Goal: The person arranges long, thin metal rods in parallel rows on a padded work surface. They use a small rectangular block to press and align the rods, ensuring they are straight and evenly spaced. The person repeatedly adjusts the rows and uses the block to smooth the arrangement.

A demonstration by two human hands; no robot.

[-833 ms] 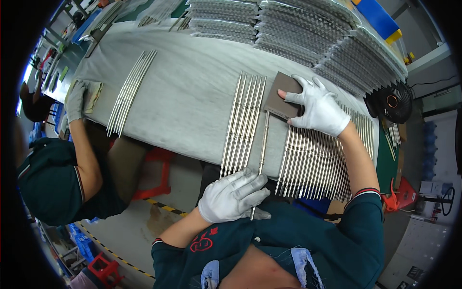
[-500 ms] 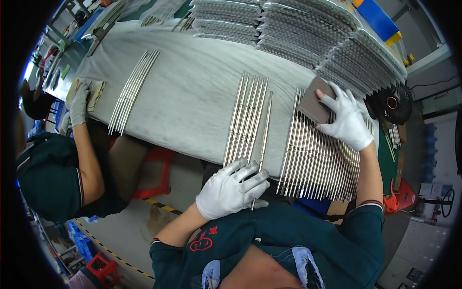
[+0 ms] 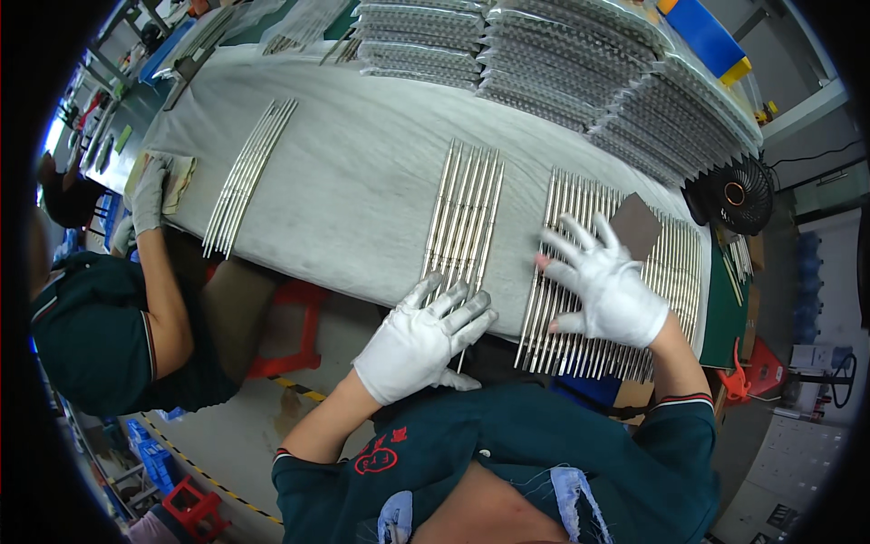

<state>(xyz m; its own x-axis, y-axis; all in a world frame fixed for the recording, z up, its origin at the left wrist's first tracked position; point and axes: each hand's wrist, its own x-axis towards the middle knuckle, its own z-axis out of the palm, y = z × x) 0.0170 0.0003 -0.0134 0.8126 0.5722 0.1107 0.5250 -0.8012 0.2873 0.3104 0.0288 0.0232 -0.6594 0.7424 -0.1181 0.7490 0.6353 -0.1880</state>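
Both my hands wear white gloves. My left hand (image 3: 423, 338) lies flat with spread fingers on the near ends of a small group of shiny metal rods (image 3: 465, 215) laid side by side on the grey cloth-covered table (image 3: 353, 190). My right hand (image 3: 604, 286) is open, fingers fanned out, resting on a wider row of metal rods (image 3: 671, 272) to the right. A brown square pad (image 3: 635, 226) lies on those rods just beyond my right fingertips, not held.
A person in a dark shirt (image 3: 100, 326) sits at my left, one gloved hand (image 3: 149, 190) on a yellowish cloth beside another row of rods (image 3: 249, 172). Stacks of bagged rods (image 3: 580, 82) fill the table's far side. A black fan (image 3: 729, 195) stands at right.
My right hand let go of the brown pad and moved down onto the wide row, fingers spread. My left hand slid forward onto the ends of the small group of rods.
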